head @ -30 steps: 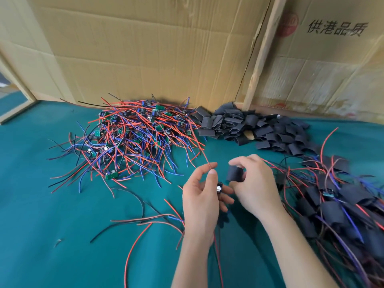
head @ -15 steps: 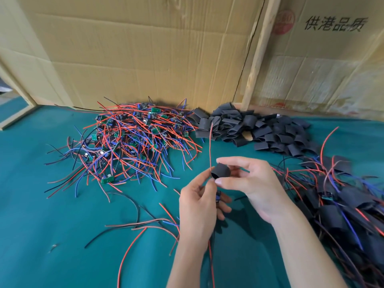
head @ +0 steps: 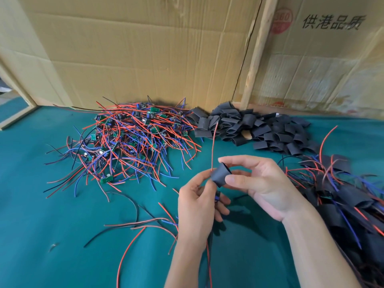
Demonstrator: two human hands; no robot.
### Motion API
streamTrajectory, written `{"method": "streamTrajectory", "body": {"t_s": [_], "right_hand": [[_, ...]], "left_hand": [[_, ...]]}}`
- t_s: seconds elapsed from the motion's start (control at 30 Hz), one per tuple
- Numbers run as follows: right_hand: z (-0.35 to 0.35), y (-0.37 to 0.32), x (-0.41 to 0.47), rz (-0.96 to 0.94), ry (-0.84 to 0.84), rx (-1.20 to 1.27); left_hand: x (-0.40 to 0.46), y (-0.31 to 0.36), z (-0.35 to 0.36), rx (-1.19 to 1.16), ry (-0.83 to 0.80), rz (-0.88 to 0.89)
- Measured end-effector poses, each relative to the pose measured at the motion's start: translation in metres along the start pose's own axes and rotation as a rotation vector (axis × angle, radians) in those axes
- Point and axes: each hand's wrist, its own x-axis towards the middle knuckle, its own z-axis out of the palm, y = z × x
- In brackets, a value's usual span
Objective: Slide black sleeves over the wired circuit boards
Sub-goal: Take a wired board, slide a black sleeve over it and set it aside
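My right hand (head: 257,183) pinches a short black sleeve (head: 220,174) between thumb and fingers. A red wire (head: 213,150) rises straight up from behind the sleeve's left edge. My left hand (head: 197,201) grips a small wired circuit board (head: 217,197), mostly hidden behind its fingers, just below the sleeve. The board's red and black wires hang down past my left wrist. Bare wired boards lie in a tangled heap (head: 128,140) at the back left. Loose black sleeves are piled (head: 249,127) at the back middle. Sleeved boards are heaped (head: 345,196) on the right.
The work surface is a teal cloth (head: 41,225). A few loose red and black wires (head: 133,223) lie left of my left hand. Cardboard walls (head: 145,48) and a wooden post (head: 257,53) close off the back.
My right hand brought the sleeve left and down onto the upright red wire, against my left hand's fingertips. The view has shifted slightly.
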Motion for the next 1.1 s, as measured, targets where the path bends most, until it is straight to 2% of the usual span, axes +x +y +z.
{"method": "streamTrajectory", "body": {"t_s": [0.27, 0.4, 0.57, 0.7, 0.93, 1.1], "right_hand": [[0.005, -0.003, -0.001, -0.063, -0.014, -0.046], [0.005, -0.008, -0.003, -0.138, 0.16, -0.021], [-0.017, -0.039, -0.01, -0.433, 0.496, -0.041], [-0.02, -0.06, -0.017, -0.569, 0.585, -0.092], [-0.006, -0.054, -0.012, -0.48, 0.563, -0.517], [-0.014, -0.055, -0.015, -0.519, 0.622, -0.365]], "left_hand": [[-0.002, 0.002, 0.0, 0.005, -0.034, -0.015], [-0.001, -0.001, 0.002, 0.008, -0.001, -0.017], [-0.001, -0.005, 0.003, 0.054, -0.009, 0.012], [-0.002, -0.009, 0.005, 0.116, -0.022, 0.029], [-0.003, -0.01, 0.006, 0.137, -0.011, 0.038], [-0.002, -0.01, 0.006, 0.129, -0.011, 0.047]]}}
